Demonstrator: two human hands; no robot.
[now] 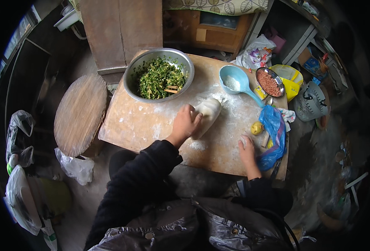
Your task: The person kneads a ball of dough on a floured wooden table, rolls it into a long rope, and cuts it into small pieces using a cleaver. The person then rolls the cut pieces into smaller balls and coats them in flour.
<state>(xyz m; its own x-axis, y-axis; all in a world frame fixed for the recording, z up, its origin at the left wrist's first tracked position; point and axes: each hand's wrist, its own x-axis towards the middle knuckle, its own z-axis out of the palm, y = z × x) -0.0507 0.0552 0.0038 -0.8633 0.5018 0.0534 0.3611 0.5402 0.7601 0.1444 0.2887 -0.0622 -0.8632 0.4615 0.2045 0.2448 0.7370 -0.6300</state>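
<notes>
Two hands, one dough log, floured worktop (143, 125).
Left hand (185, 122) curled over white dough log (206, 116) at centre; right hand (246, 149) spread flat, near right. Dough likely soft, pliable, faintly tacky; best gripped mid-length. Steel bowl of chopped greens (159, 75) far left.

Bare floured board (134, 125) left of dough (205, 117); steel bowl (158, 75) behind, blue bag (272, 134) right.
</notes>
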